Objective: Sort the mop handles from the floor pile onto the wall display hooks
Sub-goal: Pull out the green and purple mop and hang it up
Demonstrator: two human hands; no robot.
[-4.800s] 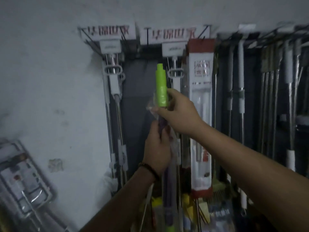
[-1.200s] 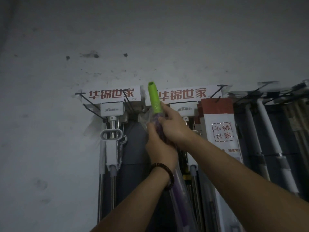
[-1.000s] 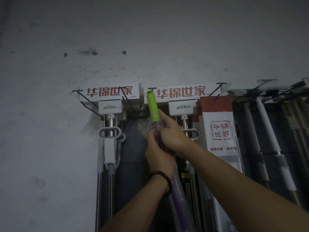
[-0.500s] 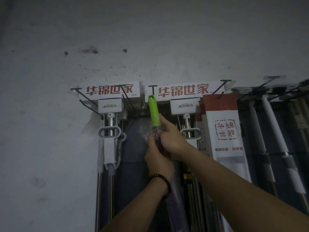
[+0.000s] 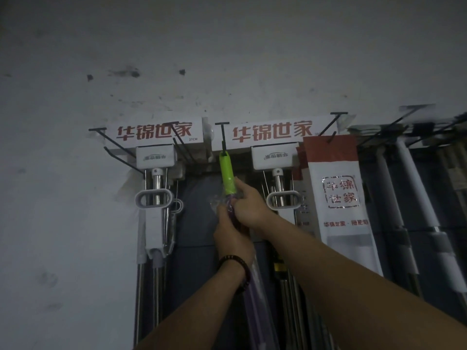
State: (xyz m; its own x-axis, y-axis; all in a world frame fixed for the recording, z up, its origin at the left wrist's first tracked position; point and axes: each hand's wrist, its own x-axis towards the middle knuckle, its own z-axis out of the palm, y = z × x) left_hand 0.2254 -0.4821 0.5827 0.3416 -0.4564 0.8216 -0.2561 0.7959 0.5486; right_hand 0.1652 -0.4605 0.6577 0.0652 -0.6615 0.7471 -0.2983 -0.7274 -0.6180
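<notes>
Hold the mop handle (image 5: 227,173) with the left hand (image 5: 233,238) curled round its purple shaft and the right hand (image 5: 250,207) just above gripping the green grip's base, then seat its tip, directly above both hands, fully on the black wall hook (image 5: 223,133) before release.

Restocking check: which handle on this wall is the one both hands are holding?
The green-topped purple handle, between the two steel mops; left hand and right hand grip it, the others hang untouched.
</notes>
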